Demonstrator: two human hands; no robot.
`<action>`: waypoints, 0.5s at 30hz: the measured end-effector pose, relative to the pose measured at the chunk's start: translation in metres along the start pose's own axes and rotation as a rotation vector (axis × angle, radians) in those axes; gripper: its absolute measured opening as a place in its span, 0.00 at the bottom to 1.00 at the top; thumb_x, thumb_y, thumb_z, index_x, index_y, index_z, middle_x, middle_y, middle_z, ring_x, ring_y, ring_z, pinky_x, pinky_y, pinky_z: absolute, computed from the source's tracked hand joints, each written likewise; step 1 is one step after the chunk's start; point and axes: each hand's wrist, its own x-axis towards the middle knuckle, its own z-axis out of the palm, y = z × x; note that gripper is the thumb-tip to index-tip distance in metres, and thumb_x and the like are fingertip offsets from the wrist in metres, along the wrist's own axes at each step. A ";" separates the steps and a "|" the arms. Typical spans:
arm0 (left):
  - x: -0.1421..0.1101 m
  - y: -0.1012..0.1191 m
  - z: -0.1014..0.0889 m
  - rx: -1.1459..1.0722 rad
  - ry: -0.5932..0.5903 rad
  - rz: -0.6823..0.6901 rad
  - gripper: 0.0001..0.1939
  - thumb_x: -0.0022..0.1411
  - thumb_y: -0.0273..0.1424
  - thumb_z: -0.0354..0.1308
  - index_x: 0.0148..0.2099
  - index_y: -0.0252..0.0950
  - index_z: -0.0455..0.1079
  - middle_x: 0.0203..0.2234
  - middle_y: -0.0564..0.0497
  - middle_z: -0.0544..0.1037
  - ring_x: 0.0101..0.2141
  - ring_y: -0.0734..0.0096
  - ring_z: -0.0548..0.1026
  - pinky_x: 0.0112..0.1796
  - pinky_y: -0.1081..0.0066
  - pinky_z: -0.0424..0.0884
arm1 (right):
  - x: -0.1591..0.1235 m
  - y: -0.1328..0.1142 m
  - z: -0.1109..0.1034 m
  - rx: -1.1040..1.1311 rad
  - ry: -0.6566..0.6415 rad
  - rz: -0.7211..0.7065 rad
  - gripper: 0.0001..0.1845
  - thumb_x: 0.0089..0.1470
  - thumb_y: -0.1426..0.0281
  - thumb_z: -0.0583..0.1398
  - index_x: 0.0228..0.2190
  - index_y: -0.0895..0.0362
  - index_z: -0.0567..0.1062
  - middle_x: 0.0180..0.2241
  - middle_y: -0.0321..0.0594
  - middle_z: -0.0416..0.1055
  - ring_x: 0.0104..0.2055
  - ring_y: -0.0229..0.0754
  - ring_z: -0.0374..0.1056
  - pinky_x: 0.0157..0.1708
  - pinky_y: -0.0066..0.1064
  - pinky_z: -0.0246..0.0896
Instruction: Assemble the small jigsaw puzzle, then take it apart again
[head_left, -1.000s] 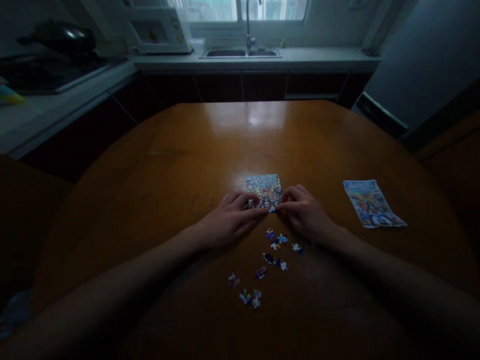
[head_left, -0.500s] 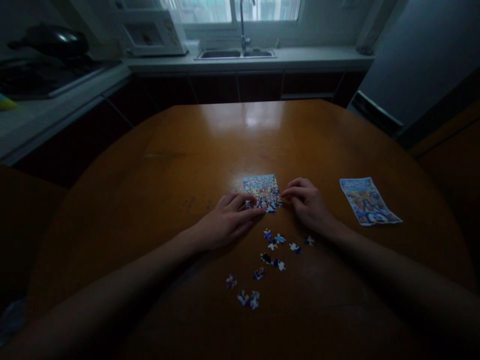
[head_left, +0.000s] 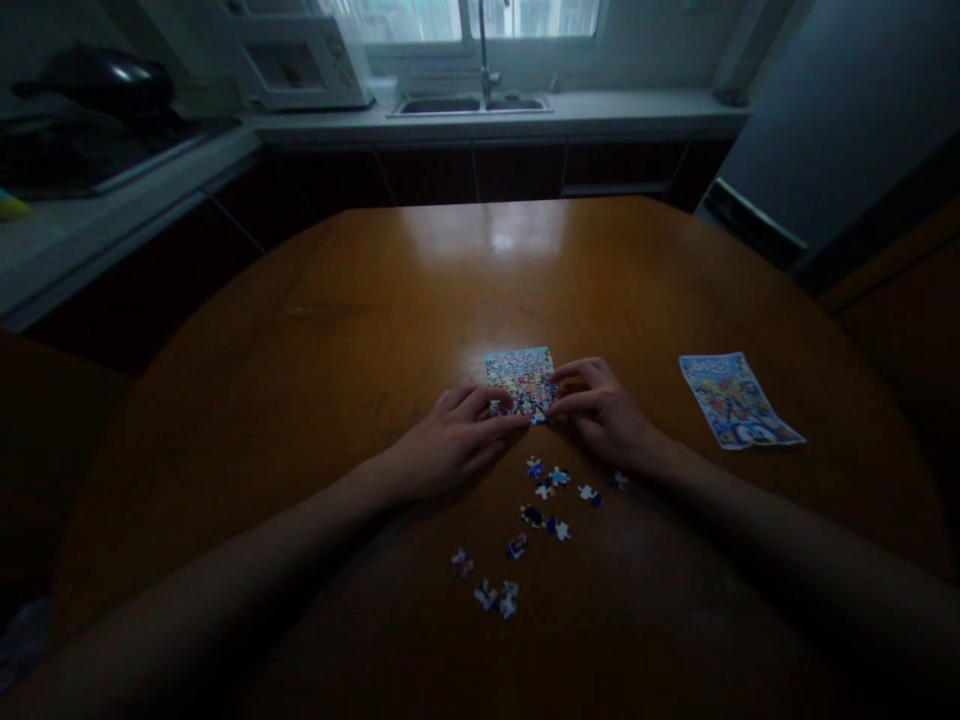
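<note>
Around the middle of the glossy orange-brown wooden bench [head_left: 420,290], seen through the head camera, I have a small, nearly square, partly assembled jigsaw puzzle [head_left: 519,368] with a crowded multicoloured print and a pale blue strip along its far side. It lies flat, well apart from the bench's far edge.

My left hand [head_left: 459,430] is palm down at the puzzle's near left corner, its fingers loosely spread, one stretched along the near side and others bent over the print. My right hand [head_left: 604,410] meets the puzzle's right side, thumb and fingertips bent towards it; whether they pinch a piece I cannot tell.

Between my forearms, on the near side of the puzzle, I see loose blue, white and dark jigsaw pieces [head_left: 559,477] scattered in a ragged trail. Several sit close together, one is just beside my right wrist, and a small group lies farthest from the puzzle.

Towards the bench's right edge rests a slightly creased rectangular paper sheet [head_left: 739,400], printed in blue and other colours, well apart from my right hand. Past the far edge, a pale countertop [head_left: 622,105] carries a boxy white microwave [head_left: 296,65] and a two-basin metal sink [head_left: 442,114].
</note>
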 end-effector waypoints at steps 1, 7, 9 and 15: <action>0.000 0.000 0.000 0.002 -0.001 -0.001 0.21 0.73 0.35 0.52 0.65 0.51 0.65 0.61 0.46 0.66 0.59 0.53 0.63 0.58 0.50 0.64 | 0.000 0.000 0.000 -0.005 -0.018 -0.008 0.16 0.55 0.80 0.61 0.33 0.47 0.84 0.49 0.41 0.72 0.55 0.50 0.63 0.54 0.51 0.63; 0.001 0.001 0.000 -0.010 0.002 -0.006 0.21 0.73 0.34 0.52 0.66 0.49 0.64 0.61 0.46 0.67 0.58 0.54 0.63 0.59 0.50 0.64 | 0.004 0.006 0.003 0.094 0.124 0.113 0.16 0.57 0.80 0.58 0.32 0.50 0.83 0.45 0.42 0.73 0.51 0.48 0.67 0.53 0.48 0.64; 0.001 0.001 0.000 -0.023 0.010 -0.011 0.22 0.73 0.34 0.52 0.67 0.48 0.63 0.60 0.45 0.68 0.58 0.54 0.64 0.59 0.50 0.63 | 0.004 0.006 0.003 0.091 0.156 0.138 0.17 0.56 0.81 0.58 0.32 0.50 0.83 0.44 0.42 0.74 0.51 0.48 0.67 0.53 0.48 0.64; 0.001 0.001 0.000 -0.030 0.018 -0.024 0.23 0.72 0.35 0.53 0.67 0.46 0.63 0.60 0.45 0.68 0.58 0.54 0.64 0.59 0.51 0.64 | 0.004 0.003 0.004 0.050 0.123 0.091 0.17 0.55 0.82 0.58 0.32 0.49 0.83 0.44 0.42 0.73 0.51 0.49 0.67 0.53 0.50 0.63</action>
